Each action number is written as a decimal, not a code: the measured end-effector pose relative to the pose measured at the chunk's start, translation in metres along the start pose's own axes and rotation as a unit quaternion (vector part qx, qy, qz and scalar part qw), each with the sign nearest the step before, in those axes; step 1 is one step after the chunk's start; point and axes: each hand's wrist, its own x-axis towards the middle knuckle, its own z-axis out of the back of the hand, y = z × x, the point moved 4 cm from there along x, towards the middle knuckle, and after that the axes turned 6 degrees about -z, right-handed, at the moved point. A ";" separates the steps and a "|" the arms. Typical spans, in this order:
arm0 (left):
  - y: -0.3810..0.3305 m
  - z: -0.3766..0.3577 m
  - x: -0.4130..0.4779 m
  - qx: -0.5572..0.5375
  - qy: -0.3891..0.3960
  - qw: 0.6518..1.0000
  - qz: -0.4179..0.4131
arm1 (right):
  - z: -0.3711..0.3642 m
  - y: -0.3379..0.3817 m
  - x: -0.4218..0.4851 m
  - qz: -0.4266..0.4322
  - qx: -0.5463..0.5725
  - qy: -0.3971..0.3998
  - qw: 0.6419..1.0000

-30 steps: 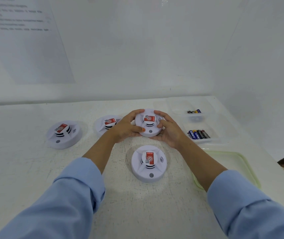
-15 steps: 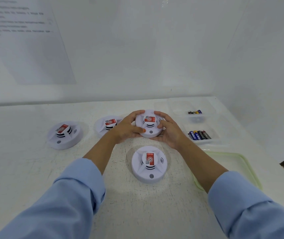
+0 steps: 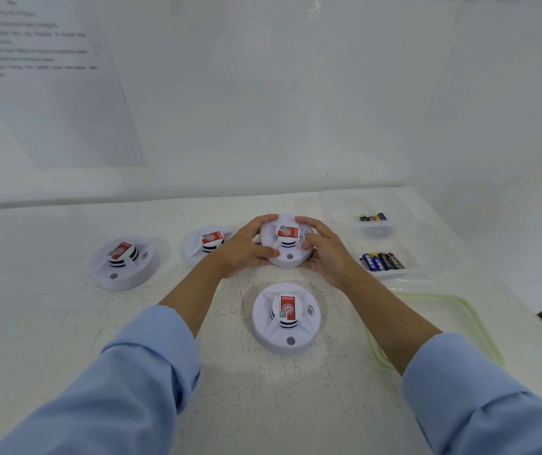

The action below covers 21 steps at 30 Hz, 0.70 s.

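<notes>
At the far middle of the scuffed white table [image 3: 263,405], I find both hands closed round one smoke detector [image 3: 291,249]. The left hand [image 3: 243,247] grips its left rim, thumb along the near edge. The right hand [image 3: 325,254] grips its right rim, thumb on top. I cannot tell whether it is lifted clear.

White walls enclose the table; a printed sheet [image 3: 49,93] hangs at left, its text blurred. A tray of batteries [image 3: 383,261] lies just right of the hands.

The detector is round, face up, with its small button toward me and its red label running left to right.
</notes>
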 end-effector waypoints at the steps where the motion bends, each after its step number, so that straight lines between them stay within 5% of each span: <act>1: 0.000 0.000 0.000 0.003 0.002 1.000 0.001 | 0.001 0.000 0.000 0.000 -0.005 -0.002 1.000; 11: 0.005 -0.007 0.008 0.075 0.003 0.997 -0.019 | 0.009 0.001 0.005 0.049 -0.049 -0.037 0.997; 21: 0.014 -0.005 0.020 0.146 -0.016 0.989 -0.002 | 0.009 -0.008 0.013 0.007 -0.133 -0.083 0.988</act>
